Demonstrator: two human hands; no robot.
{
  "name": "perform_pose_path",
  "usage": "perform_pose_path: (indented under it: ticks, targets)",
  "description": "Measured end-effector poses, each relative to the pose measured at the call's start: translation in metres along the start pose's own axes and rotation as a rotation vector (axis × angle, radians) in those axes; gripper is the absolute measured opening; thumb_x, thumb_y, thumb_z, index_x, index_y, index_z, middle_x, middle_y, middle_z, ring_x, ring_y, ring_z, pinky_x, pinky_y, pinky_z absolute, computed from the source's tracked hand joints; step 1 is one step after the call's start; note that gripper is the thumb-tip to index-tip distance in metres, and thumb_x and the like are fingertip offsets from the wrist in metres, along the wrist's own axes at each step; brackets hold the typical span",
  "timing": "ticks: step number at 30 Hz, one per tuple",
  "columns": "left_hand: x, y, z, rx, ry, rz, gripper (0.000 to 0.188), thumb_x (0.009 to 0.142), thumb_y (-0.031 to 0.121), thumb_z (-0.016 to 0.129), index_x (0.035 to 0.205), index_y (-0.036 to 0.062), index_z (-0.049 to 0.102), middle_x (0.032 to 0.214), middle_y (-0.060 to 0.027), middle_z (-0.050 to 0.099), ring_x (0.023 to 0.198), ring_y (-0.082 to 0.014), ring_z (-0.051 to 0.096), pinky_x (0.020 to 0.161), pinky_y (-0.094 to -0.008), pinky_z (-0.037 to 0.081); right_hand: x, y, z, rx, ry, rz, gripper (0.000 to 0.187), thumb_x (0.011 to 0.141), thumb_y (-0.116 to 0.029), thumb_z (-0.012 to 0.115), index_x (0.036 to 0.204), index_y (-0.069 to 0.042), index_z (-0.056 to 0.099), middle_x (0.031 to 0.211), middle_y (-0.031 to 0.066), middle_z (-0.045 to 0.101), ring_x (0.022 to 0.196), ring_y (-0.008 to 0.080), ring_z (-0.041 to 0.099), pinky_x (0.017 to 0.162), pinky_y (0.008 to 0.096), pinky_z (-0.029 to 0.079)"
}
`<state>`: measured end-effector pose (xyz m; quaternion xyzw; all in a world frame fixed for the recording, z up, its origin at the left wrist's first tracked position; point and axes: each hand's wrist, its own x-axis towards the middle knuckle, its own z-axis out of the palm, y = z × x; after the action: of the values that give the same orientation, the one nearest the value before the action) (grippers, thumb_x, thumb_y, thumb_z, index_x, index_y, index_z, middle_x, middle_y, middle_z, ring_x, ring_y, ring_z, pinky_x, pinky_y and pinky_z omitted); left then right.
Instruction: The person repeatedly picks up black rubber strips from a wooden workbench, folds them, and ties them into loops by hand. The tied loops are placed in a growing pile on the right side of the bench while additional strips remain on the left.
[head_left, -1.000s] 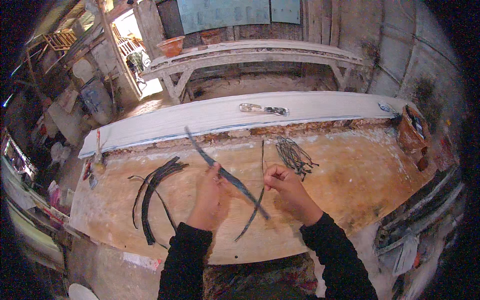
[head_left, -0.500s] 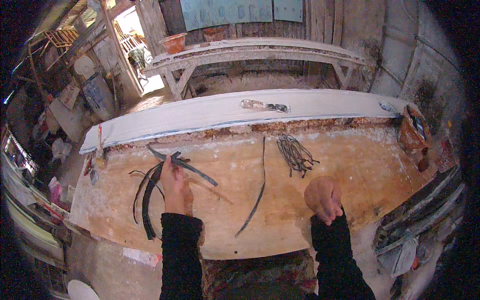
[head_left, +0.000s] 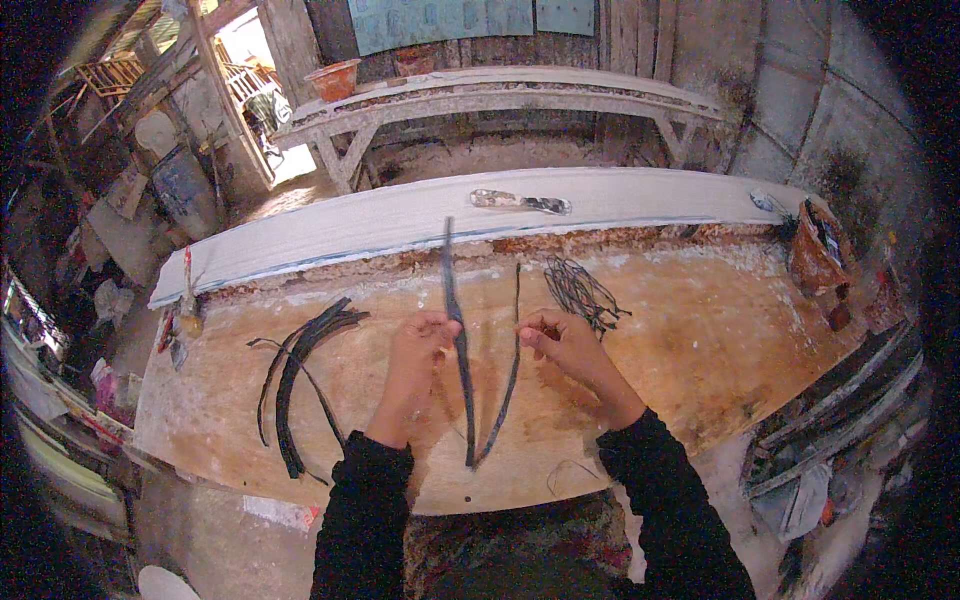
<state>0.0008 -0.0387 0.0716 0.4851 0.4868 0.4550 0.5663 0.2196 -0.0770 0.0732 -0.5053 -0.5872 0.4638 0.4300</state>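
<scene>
My left hand (head_left: 415, 355) pinches a wide, flat black strip (head_left: 461, 370) that stretches lengthwise over the board. Beside it, the closed thumb and fingers of my right hand (head_left: 570, 360) grip a thinner black strip (head_left: 511, 385) near its upper part. The lower ends of both strips come together near the board's front. Left of my hands lies a curved bundle of black strips (head_left: 287, 405). Beyond my right hand is a loose heap of thin dark strips (head_left: 578, 288), partly hidden by that hand.
The wooden board (head_left: 690, 340) backs onto a raised white plank (head_left: 370, 230) carrying a scraper-like tool (head_left: 520, 202). A brush (head_left: 188, 318) stands at the left edge, a brown container (head_left: 818, 255) at the right. Behind are a long bench (head_left: 480, 103) and an orange pot (head_left: 333, 82).
My left hand has drawn a wide strip away from the left bundle to the middle. My right hand has moved left and inward from a curled pose onto the thin strip.
</scene>
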Motion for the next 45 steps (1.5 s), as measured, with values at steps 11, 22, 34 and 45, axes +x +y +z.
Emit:
perform_pose_path:
  ticks: [11, 22, 34, 45]
  targets:
    - [-0.014, -0.011, 0.025, -0.029, -0.244, 0.035, 0.016, 0.081, 0.023, 0.064, 0.084, 0.0075, 0.061, 0.071, 0.0028, 0.060, 0.061, -0.0033, 0.051, 0.049, -0.0175, 0.035, -0.010, -0.011, 0.021, 0.209, -0.030, 0.058, 0.014, 0.079, -0.014, 0.066, 0.084, -0.002, 0.062, 0.073, -0.0006, 0.060, 0.065, 0.0057, 0.054, 0.057, 0.0196, 0.043]
    - [-0.022, -0.018, 0.034, 0.059, -0.316, 0.248, 0.040, 0.072, 0.001, 0.067, 0.105, 0.0083, 0.046, 0.079, -0.0016, 0.057, 0.063, -0.0050, 0.051, 0.044, -0.0199, 0.037, -0.009, -0.002, 0.027, 0.218, 0.026, 0.035, 0.005, 0.078, -0.004, 0.060, 0.078, -0.004, 0.054, 0.069, -0.0012, 0.055, 0.058, 0.0056, 0.053, 0.052, 0.0193, 0.042]
    - [-0.037, 0.005, 0.037, 0.397, -0.173, 0.258, 0.032, 0.076, 0.006, 0.060, 0.107, 0.0065, 0.050, 0.079, -0.0027, 0.064, 0.071, -0.0085, 0.058, 0.057, -0.0242, 0.044, -0.012, 0.002, 0.029, 0.141, 0.069, -0.104, 0.006, 0.072, -0.007, 0.060, 0.073, -0.003, 0.055, 0.069, 0.0008, 0.053, 0.062, 0.0085, 0.048, 0.056, 0.0230, 0.040]
    - [-0.025, -0.004, 0.029, 0.008, -0.295, 0.020, 0.007, 0.082, 0.010, 0.061, 0.087, 0.0060, 0.059, 0.076, 0.0020, 0.061, 0.063, -0.0052, 0.053, 0.055, -0.0198, 0.042, -0.009, -0.005, 0.023, 0.182, 0.019, 0.030, 0.006, 0.077, -0.005, 0.061, 0.076, -0.002, 0.056, 0.065, -0.0006, 0.055, 0.054, 0.0058, 0.052, 0.048, 0.0199, 0.040]
